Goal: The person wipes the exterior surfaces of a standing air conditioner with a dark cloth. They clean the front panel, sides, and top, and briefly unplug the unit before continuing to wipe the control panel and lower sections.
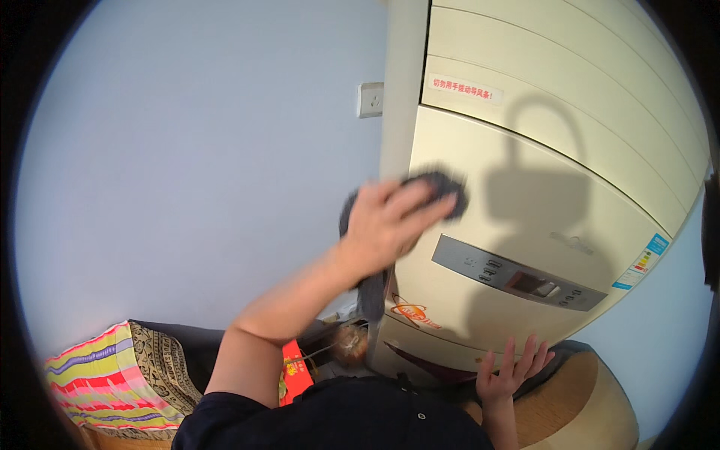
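From my end I pick up a striped, brightly coloured cloth (94,375) at eight o'clock, with a patterned tan-and-black cloth (161,364) just beside it. Pale blue wall (210,135) fills ten o'clock. Near seven o'clock I make out a red packet (298,375), partly hidden by the left arm.

Almost at the centre of my dial I have the left hand (386,221), blurred, its fingers closed around a dark cloth (450,199). The bunched part of that cloth lies over the cream air conditioner (465,135), near its left edge; more of it hangs below, behind the wrist. I cannot tell how firmly it presses on the panel. A white wall socket (371,100) sits at twelve o'clock.

The air conditioner stands tall from one o'clock round to five, a broad shadow falling across its front. I see its grey control strip (517,275) between three and four. Between four and five, the right hand (517,371) is empty, fingers spread, near the unit's lower front; whether it touches, I cannot tell.
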Demonstrator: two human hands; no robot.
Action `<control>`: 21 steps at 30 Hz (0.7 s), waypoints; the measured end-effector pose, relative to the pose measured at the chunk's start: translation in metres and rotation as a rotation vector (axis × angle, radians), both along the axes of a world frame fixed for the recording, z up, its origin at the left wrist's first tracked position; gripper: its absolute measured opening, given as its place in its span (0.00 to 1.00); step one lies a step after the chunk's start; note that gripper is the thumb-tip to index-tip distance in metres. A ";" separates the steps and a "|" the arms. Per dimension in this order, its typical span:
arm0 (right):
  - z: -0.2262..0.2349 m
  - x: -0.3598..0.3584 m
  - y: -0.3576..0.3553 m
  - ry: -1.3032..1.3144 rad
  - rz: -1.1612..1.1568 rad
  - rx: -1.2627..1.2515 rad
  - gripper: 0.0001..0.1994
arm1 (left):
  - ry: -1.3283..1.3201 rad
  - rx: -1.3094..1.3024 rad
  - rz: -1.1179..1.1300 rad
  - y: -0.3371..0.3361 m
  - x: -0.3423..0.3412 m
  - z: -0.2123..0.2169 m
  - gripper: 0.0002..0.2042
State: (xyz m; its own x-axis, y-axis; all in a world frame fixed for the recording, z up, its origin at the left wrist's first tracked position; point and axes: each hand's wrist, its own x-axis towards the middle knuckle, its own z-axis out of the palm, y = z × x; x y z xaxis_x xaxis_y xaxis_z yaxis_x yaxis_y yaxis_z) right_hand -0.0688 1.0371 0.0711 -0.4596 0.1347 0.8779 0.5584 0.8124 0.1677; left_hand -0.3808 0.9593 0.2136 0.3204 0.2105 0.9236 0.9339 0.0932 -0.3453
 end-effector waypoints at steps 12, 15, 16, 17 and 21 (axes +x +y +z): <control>-0.016 0.017 -0.004 0.102 0.016 -0.103 0.19 | 0.171 -0.224 0.036 -0.019 0.002 -0.035 0.23; -0.018 0.028 -0.002 0.134 -0.012 -0.130 0.18 | 0.293 -0.246 0.004 -0.019 -0.003 -0.020 0.25; -0.017 0.031 -0.001 0.141 -0.016 -0.134 0.18 | 0.320 -0.228 0.020 -0.017 -0.002 -0.008 0.25; -0.019 0.034 -0.001 0.147 -0.026 -0.140 0.18 | 0.283 -0.151 0.018 -0.011 0.002 0.004 0.24; -0.028 0.043 -0.001 0.187 -0.039 -0.165 0.18 | 0.190 0.047 0.067 0.017 0.046 0.071 0.22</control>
